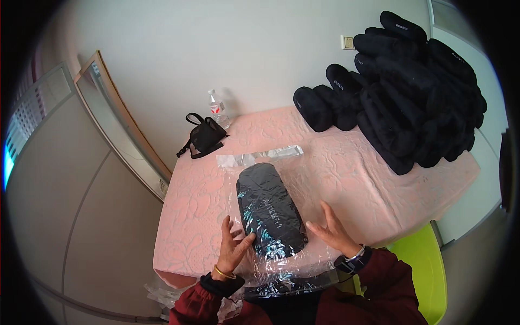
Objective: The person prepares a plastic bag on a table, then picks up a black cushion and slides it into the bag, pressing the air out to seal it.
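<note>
In front of me on the table lies a dark, rounded, padded item [265,200] with pale lettering across its middle. It sits inside a clear plastic bag [316,187], whose silvery strip [260,157] points away from me. The bag's near end drapes over the table's front edge toward my lap. My left hand [234,248] is at the item's near left side, fingers apart, thumb at the plastic. On the other side my right hand [331,232] is open, its fingers spread over the bag's right part. Neither hand grips anything.
A large heap of similar dark padded items [401,97] covers the table's far right. At the far left are a small black strapped pouch [205,136] and a clear bottle [218,110]. A pink patterned cloth [189,216] covers the table. Lime-green plastic furniture [425,265] stands at lower right.
</note>
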Action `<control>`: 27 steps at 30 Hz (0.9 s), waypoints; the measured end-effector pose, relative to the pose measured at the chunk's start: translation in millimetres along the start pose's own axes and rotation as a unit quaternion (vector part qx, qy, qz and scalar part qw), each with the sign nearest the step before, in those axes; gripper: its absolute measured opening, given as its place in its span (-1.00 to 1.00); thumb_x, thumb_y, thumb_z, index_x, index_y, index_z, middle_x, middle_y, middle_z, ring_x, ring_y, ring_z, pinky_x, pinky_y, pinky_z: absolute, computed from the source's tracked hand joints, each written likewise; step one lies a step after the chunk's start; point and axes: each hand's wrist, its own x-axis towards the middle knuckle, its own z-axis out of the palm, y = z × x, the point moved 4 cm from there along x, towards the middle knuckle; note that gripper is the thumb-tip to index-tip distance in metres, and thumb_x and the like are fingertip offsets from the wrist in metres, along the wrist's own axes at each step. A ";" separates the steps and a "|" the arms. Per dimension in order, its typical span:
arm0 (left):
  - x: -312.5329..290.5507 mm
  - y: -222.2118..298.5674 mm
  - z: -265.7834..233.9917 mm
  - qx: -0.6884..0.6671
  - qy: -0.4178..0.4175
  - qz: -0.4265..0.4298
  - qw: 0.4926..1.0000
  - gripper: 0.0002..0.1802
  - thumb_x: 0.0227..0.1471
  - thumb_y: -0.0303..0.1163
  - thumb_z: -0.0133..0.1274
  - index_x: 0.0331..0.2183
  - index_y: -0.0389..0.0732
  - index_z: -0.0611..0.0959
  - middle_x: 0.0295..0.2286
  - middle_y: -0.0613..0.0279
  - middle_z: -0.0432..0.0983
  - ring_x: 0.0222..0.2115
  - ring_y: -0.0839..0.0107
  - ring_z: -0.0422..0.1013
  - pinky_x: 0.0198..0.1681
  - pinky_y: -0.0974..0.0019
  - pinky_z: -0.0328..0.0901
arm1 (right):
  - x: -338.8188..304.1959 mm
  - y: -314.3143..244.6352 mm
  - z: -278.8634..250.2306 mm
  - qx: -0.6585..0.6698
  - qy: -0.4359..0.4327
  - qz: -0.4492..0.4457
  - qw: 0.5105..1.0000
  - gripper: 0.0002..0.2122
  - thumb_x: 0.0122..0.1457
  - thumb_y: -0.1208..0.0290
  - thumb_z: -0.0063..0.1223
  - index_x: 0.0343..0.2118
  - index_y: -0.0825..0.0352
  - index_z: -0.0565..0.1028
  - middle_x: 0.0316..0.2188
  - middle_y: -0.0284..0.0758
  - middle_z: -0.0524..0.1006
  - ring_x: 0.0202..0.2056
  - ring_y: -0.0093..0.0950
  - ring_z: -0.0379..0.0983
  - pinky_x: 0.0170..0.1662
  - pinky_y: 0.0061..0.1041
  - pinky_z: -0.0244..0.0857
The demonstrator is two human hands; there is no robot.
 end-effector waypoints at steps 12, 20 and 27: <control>-24.3 -14.2 -4.8 -0.079 0.030 -0.080 0.993 0.24 -0.04 -0.22 0.40 0.33 -0.37 -0.13 0.16 -0.25 0.19 0.08 0.12 0.33 0.11 0.15 0.32 | -8.5 8.0 11.6 0.130 -0.085 0.109 0.982 -0.06 0.16 -0.01 0.25 0.34 0.53 -0.05 0.26 0.16 0.17 0.29 -0.08 0.17 0.26 -0.22 0.14; -24.1 3.9 21.5 -0.243 -0.035 -0.082 0.966 0.18 -0.05 -0.29 0.41 0.32 -0.37 -0.06 0.10 -0.14 0.31 0.05 0.20 0.36 0.12 0.20 0.30 | -1.2 16.4 42.0 0.371 -0.229 0.286 0.853 -0.22 0.21 0.00 0.21 0.29 0.46 0.14 0.03 -0.07 0.47 0.04 -0.40 0.43 0.07 -0.47 0.33; -40.8 8.9 11.7 -0.285 -0.072 -0.153 0.944 0.21 -0.10 -0.38 0.44 0.32 -0.34 -0.07 0.00 0.02 0.44 0.00 0.28 0.40 0.11 0.22 0.31 | -5.8 -42.5 38.9 0.487 -0.270 0.210 0.804 -0.43 0.26 0.02 0.16 0.11 0.44 0.41 -0.08 -0.26 0.53 -0.09 -0.55 0.45 -0.05 -0.51 0.39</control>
